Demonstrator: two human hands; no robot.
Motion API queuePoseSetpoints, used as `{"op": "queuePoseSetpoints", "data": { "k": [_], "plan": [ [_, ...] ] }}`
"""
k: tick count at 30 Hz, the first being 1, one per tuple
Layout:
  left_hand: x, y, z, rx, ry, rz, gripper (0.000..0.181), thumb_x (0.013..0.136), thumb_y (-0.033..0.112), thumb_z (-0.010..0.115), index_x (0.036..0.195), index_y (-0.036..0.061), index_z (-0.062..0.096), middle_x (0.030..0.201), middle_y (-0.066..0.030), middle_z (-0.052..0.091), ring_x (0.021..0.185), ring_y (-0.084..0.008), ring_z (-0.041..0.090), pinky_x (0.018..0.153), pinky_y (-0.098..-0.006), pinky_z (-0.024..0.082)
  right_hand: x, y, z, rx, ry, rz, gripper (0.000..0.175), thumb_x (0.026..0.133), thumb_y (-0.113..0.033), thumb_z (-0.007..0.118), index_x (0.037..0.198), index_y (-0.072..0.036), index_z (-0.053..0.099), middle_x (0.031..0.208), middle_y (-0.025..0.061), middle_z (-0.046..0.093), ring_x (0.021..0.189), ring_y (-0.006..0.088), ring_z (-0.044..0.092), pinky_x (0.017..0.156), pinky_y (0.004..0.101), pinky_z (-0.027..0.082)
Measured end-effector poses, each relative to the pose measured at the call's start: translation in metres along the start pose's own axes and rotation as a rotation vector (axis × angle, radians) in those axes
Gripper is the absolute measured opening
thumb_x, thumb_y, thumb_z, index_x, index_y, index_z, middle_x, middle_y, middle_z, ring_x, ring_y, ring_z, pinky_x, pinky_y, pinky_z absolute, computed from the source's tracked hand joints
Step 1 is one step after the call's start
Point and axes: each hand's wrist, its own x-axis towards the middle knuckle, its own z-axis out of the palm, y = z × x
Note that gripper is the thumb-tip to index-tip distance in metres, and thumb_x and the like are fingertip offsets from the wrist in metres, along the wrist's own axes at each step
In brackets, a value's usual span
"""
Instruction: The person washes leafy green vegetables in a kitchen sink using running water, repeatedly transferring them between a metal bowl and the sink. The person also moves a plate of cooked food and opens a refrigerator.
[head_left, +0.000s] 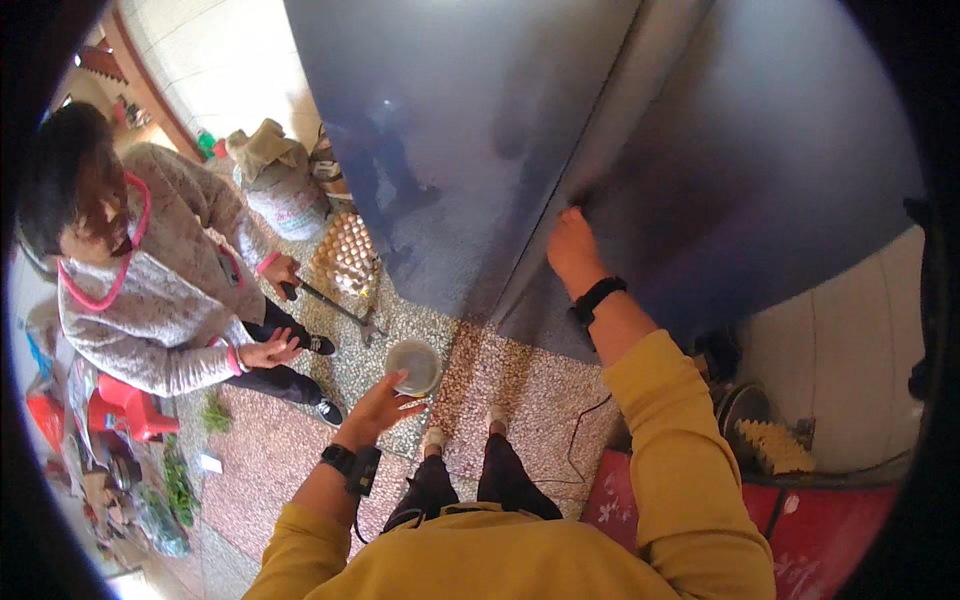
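A round, translucent plastic container (414, 367) is in my left hand (379, 405), the thumb over its near edge. My right hand (574, 247) is raised against the recessed vertical strip between two tall, glossy dark grey door panels, perhaps of a refrigerator. Its fingers are bent at the edge of the right panel (675, 195); the fingertips are partly hidden in shadow. The left panel (465, 150) reflects dim shapes. Both panels look closed. I wear dark bands on both wrists.
Another person (165, 247) stands at the left, holding a dark stick-like tool (330, 301) in one hand. Beyond are stacked eggs (349, 251) and a full sack (281, 187). A red plastic stool (135, 405) and greens (178, 480) are at left; a cable (576, 442) crosses the floor.
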Motion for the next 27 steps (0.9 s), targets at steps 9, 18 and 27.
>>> {"op": "queuePoseSetpoints", "data": {
  "k": [9,18,27],
  "plan": [
    [0.028,0.043,0.045,0.304,-0.17,-0.086,0.045,0.086,0.025,0.058,0.124,0.0038,0.043,0.118,-0.0087,0.052,0.109,-0.0217,0.051,0.095,-0.0446,0.043,-0.128,-0.041,-0.098,0.205,-0.045,-0.062,0.021,0.072,-0.012,0.052,0.08,0.003,0.064,0.081,0.0123,0.055,0.094,0.0314,0.049,0.088,0.0369,0.038],
    [0.067,0.021,0.064,0.228,-0.143,-0.284,0.048,0.08,0.024,0.066,0.119,0.0055,0.044,0.113,-0.0118,0.051,0.102,-0.0259,0.052,0.085,-0.0456,0.047,-0.427,-0.117,-0.15,1.504,-0.321,1.199,0.029,0.082,-0.012,0.058,0.11,-0.005,0.055,0.105,0.0123,0.059,0.096,0.0196,0.057,0.078,0.0355,0.047],
    [0.143,-0.006,0.111,0.384,-0.232,-0.453,0.045,0.082,0.028,0.063,0.118,0.006,0.046,0.107,-0.0118,0.057,0.096,-0.0256,0.056,0.082,-0.0451,0.048,-0.624,-0.112,-0.044,0.611,-0.122,1.904,0.031,0.086,-0.009,0.048,0.116,-0.006,0.051,0.108,0.0094,0.058,0.094,0.0223,0.055,0.083,0.0354,0.044]
  ]
}}
